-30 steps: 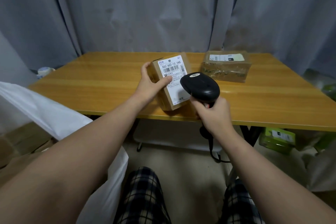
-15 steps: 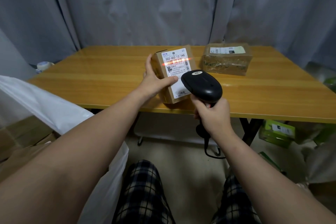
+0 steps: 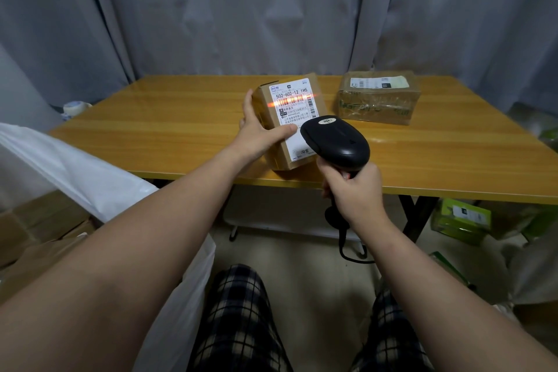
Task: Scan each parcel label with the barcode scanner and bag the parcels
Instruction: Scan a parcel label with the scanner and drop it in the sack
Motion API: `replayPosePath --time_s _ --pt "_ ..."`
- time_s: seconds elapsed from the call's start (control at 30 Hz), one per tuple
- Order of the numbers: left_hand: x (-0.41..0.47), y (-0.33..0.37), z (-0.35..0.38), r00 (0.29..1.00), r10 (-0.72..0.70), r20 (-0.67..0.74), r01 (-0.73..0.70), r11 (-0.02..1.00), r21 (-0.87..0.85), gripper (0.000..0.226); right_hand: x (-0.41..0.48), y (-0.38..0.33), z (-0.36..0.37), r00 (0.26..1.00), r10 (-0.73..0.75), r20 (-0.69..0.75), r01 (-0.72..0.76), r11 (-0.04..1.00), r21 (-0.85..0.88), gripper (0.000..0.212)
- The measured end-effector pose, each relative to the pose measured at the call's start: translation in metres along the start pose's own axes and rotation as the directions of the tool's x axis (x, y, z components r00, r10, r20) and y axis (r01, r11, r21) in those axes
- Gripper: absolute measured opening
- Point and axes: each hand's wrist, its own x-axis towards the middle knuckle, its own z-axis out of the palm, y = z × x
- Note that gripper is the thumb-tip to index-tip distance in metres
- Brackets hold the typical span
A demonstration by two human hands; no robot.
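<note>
While the left hand (image 3: 256, 136) tilts a brown parcel (image 3: 290, 124) up on the near part of the wooden table (image 3: 151, 130), its thumb lies across the white label (image 3: 297, 118) and its fingers wrap the box's left side, a wide grasp rather than a pinch. The right hand (image 3: 353, 190) is closed in a fist around the handle of the black barcode scanner (image 3: 335, 139), just beside the parcel's lower right corner. The scanner's head points away from the person and slightly left, toward the label, where an orange-red line crosses the barcode. The parcel's long axis runs from the table edge up and away, label facing the camera. A second parcel (image 3: 379, 96), wrapped in tape, lies flat farther back on the right. A white bag (image 3: 90, 178) hangs at the left.
</note>
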Motion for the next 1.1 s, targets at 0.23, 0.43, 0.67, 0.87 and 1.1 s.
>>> replayPosePath --time_s 0.23,0.43,0.67,0.87,1.1 --pt "-0.006 0.003 0.003 1.000 0.002 -0.001 -0.002 1.000 -0.006 0.132 -0.005 0.001 0.000 1.000 0.001 0.007 -0.001 1.000 0.007 0.018" --pt "-0.005 0.000 0.004 1.000 -0.009 -0.011 0.009 1.000 -0.017 0.130 -0.014 0.004 0.000 1.000 0.011 -0.010 -0.010 0.999 0.042 0.022" --pt "-0.015 0.000 0.007 1.000 -0.006 0.019 0.008 0.996 -0.094 0.108 -0.017 0.007 0.001 0.998 -0.005 -0.059 0.008 0.998 0.061 0.022" --pt "-0.025 -0.005 0.018 1.000 0.009 0.025 -0.008 0.998 -0.061 0.108 -0.021 0.016 0.003 0.998 0.012 -0.057 -0.007 0.996 0.091 0.013" --pt "-0.032 -0.002 0.017 0.997 0.051 -0.059 -0.052 0.998 -0.028 0.111 -0.019 0.009 -0.001 0.999 0.017 -0.033 -0.013 0.994 0.107 0.011"
